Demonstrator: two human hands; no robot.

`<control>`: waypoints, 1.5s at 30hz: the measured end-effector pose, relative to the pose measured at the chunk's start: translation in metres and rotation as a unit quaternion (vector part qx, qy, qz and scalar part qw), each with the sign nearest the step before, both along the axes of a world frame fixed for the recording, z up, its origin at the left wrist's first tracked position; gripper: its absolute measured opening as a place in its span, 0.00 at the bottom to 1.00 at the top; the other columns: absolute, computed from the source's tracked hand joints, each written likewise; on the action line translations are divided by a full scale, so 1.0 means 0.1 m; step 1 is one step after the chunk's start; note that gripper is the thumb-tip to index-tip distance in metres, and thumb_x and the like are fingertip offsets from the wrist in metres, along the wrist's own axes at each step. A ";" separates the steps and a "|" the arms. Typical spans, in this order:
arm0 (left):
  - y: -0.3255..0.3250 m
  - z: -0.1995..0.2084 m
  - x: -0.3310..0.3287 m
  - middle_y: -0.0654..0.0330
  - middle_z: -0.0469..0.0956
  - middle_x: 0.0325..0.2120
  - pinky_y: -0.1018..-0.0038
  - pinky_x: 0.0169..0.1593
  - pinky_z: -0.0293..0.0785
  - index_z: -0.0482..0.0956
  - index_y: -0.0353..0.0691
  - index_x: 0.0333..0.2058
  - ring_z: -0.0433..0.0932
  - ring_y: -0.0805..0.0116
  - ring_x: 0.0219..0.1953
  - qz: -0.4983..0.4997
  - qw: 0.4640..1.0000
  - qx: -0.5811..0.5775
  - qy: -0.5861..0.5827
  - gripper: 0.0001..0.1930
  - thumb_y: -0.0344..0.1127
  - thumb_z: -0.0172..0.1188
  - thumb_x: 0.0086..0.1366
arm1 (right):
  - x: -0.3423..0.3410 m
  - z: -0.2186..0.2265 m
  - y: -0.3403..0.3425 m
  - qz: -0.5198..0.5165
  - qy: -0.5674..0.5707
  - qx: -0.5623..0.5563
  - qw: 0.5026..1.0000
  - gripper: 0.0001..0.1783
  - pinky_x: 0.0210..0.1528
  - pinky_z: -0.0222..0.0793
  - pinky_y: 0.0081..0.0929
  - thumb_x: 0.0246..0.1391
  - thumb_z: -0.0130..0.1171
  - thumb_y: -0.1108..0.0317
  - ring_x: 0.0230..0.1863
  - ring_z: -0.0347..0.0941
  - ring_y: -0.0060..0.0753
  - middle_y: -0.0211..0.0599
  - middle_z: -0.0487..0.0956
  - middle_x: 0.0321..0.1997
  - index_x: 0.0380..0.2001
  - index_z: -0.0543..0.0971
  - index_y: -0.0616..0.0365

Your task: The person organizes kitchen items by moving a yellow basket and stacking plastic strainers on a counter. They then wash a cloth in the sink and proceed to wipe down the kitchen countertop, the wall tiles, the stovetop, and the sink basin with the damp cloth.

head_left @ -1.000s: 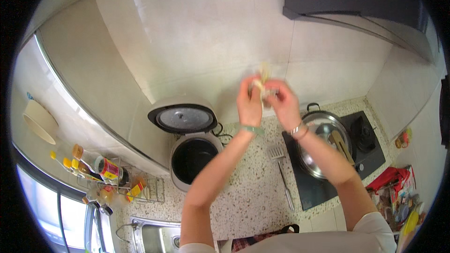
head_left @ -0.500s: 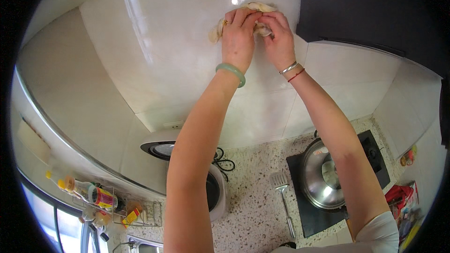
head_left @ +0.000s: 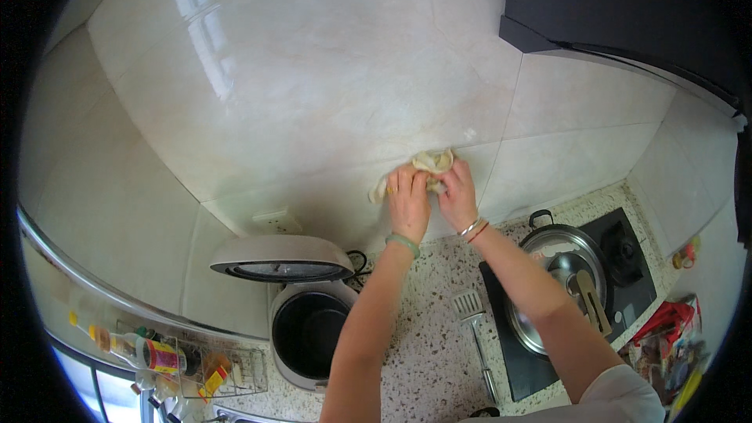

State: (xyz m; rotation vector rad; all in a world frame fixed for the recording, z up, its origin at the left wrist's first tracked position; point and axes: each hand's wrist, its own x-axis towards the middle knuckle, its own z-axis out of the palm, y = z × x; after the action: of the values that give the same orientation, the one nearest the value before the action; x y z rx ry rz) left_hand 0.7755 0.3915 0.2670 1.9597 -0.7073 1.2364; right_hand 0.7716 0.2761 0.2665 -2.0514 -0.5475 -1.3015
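Observation:
A pale yellowish cloth (head_left: pixel 433 161) lies bunched against the glossy tiled wall (head_left: pixel 313 86), low down above the counter. Both my hands press on it side by side. My left hand (head_left: pixel 409 202), with a ring and a green bangle, has its fingers curled over the cloth, and a flap of it sticks out to the left. Close beside it my right hand (head_left: pixel 458 194), wearing a silver bangle and a red string, grips the cloth's right part. The fingertips are partly hidden in the folds.
Below left stands an open rice cooker (head_left: pixel 309 337), near a wall socket (head_left: pixel 276 222). A slotted spatula (head_left: pixel 472 329) lies on the speckled counter (head_left: pixel 423 345). The stove (head_left: pixel 533 376) carries a lidded pan (head_left: pixel 560 247). A dark range hood (head_left: pixel 619 8) juts out at upper right; a bottle rack (head_left: pixel 243 376) stands lower left.
Both hands have moved down the wall with the cloth, from up beside the hood to just above the counter. The view has shifted too, showing more of the rice cooker and pan.

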 end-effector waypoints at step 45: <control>0.35 2.13 0.30 0.56 0.65 0.59 0.53 0.67 0.46 0.74 0.38 0.52 0.55 0.55 0.66 0.067 0.943 0.258 -0.201 0.19 0.38 0.51 0.64 | 0.14 1.63 0.30 -0.226 -0.031 -0.070 0.971 0.30 0.65 0.45 0.45 0.55 0.53 0.61 0.65 0.55 0.45 0.42 0.66 0.61 0.60 0.63 0.60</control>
State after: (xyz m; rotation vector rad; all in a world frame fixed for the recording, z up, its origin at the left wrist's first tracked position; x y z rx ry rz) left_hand 0.8055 0.4265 0.4802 2.2134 -1.2216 1.6931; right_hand 0.7858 0.3064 0.4299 -2.3491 -0.2044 -1.6288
